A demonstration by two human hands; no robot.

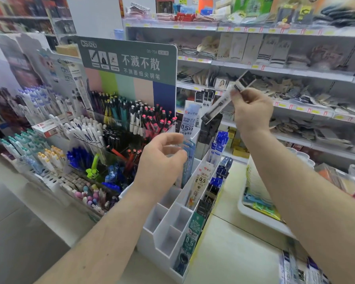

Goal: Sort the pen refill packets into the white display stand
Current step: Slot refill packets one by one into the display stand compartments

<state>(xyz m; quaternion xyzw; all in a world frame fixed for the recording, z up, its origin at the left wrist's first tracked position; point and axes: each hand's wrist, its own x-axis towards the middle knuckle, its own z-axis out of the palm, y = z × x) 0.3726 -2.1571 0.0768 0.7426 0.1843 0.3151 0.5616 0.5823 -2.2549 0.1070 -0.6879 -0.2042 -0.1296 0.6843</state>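
The white display stand sits centre on the counter, stepped into several compartments. Its right-hand slots hold refill packets; the front left slots are bare. My right hand is raised above the stand's back and pinches a long black-and-clear refill packet, tilted diagonally. My left hand hovers over the stand's middle, its curled fingers touching light blue packets that stand in a slot; whether it grips them is unclear.
A big pen display with a green header board stands left of the stand. A white tray with packets lies to the right on the counter. More packets lie at bottom right. Stocked store shelves run behind.
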